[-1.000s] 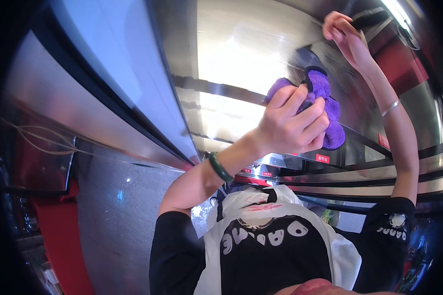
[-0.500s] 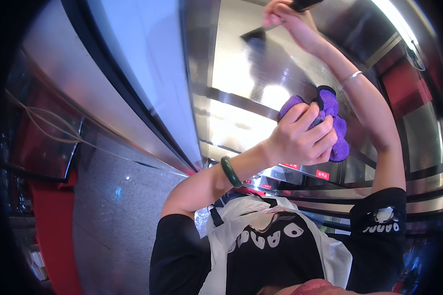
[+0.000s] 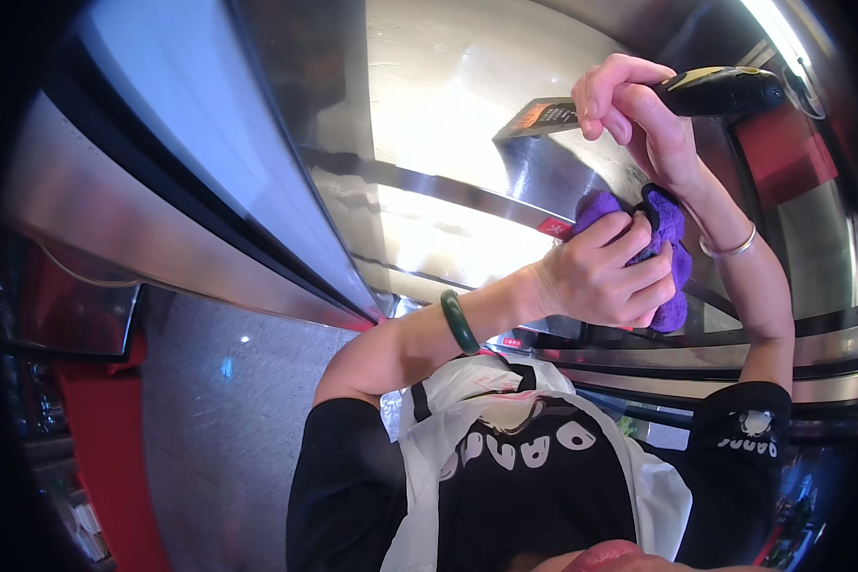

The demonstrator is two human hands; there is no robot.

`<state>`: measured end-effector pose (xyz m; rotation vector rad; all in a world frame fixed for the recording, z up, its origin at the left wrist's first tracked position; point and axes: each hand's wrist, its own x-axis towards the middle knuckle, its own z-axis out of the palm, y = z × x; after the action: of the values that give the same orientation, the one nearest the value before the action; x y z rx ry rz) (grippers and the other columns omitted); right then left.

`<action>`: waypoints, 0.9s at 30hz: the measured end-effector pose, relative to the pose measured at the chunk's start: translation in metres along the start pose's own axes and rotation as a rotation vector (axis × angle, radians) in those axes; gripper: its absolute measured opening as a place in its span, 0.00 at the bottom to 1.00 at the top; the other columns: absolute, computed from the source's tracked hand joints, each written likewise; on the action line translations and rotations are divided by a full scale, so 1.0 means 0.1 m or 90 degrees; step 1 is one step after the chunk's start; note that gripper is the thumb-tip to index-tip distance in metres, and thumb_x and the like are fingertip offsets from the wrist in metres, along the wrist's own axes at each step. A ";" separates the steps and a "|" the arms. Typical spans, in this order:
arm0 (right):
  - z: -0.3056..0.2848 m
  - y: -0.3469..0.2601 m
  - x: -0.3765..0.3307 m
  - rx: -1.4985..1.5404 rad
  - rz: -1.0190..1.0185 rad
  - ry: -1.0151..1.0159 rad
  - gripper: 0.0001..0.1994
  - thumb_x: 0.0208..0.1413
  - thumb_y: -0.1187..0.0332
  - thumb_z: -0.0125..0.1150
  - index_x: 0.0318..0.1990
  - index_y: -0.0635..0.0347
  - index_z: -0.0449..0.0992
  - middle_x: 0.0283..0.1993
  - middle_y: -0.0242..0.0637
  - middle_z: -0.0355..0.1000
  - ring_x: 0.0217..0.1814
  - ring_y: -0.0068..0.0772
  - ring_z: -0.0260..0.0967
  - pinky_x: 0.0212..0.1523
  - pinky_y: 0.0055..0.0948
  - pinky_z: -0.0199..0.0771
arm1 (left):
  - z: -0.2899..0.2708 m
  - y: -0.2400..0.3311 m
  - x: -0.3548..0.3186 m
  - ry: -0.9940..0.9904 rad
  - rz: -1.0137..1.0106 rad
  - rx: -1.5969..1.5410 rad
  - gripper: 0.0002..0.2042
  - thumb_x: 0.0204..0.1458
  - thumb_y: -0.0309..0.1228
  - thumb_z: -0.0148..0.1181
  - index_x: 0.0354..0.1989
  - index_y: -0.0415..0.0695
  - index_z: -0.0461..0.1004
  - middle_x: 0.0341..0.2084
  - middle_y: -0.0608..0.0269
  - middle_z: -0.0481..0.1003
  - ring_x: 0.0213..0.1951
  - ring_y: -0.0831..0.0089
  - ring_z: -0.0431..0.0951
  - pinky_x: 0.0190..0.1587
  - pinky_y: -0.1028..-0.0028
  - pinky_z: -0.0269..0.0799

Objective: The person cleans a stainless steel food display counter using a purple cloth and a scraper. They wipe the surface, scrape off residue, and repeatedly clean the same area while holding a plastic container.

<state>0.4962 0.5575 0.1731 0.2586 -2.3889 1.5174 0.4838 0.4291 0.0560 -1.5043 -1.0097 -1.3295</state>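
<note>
Purple microfibre cloth [image 3: 665,250] is bunched inside the left hand [image 3: 601,278], whose fingers curl tightly over it and press it flat against the polished steel panel [image 3: 448,143] ahead. The cloth shows mostly past the fingertips, on the side toward the right forearm, so the wad lies between the two arms and almost touches the right wrist with its thin metal bangle [image 3: 729,250]. Just above, the right hand [image 3: 639,110] is closed around a dark handheld device with a yellowish top [image 3: 720,91], its long axis running sideways out toward the right edge of the view. The left hand is clearly the one on the cloth; the right is near but apart from it. A green bangle [image 3: 459,322] circles the left wrist. Lower down hang a white apron [image 3: 429,477] and black shirt [image 3: 534,496], with grey stone floor [image 3: 219,429] to the left.
</note>
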 end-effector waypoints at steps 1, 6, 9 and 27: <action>0.05 -0.07 0.01 0.006 -0.001 -0.016 0.09 0.56 0.72 0.42 0.25 0.57 0.66 0.18 0.24 0.56 0.25 0.19 0.56 0.28 0.21 0.53 | -0.03 -0.01 0.01 -0.022 0.008 0.019 0.08 0.44 0.37 0.54 0.28 0.47 0.73 0.33 0.64 0.76 0.34 0.60 0.76 0.38 0.68 0.70; -0.04 -0.34 -0.11 0.112 -0.020 -0.102 0.11 0.55 0.75 0.39 0.25 0.63 0.70 0.19 0.30 0.63 0.21 0.17 0.57 0.26 0.19 0.57 | -0.14 -0.05 0.03 -0.012 -0.032 0.024 0.07 0.41 0.37 0.55 0.24 0.47 0.73 0.31 0.64 0.76 0.33 0.62 0.75 0.35 0.69 0.70; 0.10 -0.25 0.04 0.011 0.045 0.021 0.11 0.56 0.74 0.41 0.27 0.64 0.70 0.21 0.30 0.61 0.26 0.19 0.61 0.32 0.20 0.61 | -0.12 -0.06 0.04 -0.017 -0.045 0.016 0.07 0.40 0.36 0.55 0.24 0.48 0.74 0.30 0.64 0.76 0.32 0.62 0.76 0.34 0.69 0.69; -0.62 0.10 -0.51 -0.280 0.075 0.453 0.12 0.55 0.73 0.44 0.28 0.67 0.75 0.24 0.29 0.68 0.32 0.21 0.69 0.39 0.22 0.68 | -0.08 -0.10 -0.05 -0.050 -0.007 0.061 0.09 0.41 0.36 0.51 0.26 0.48 0.75 0.30 0.64 0.77 0.30 0.64 0.76 0.33 0.70 0.70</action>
<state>0.5505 0.6173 0.1723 -0.4519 -2.0741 0.8649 0.4717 0.4245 0.0524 -1.4898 -1.1167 -1.2199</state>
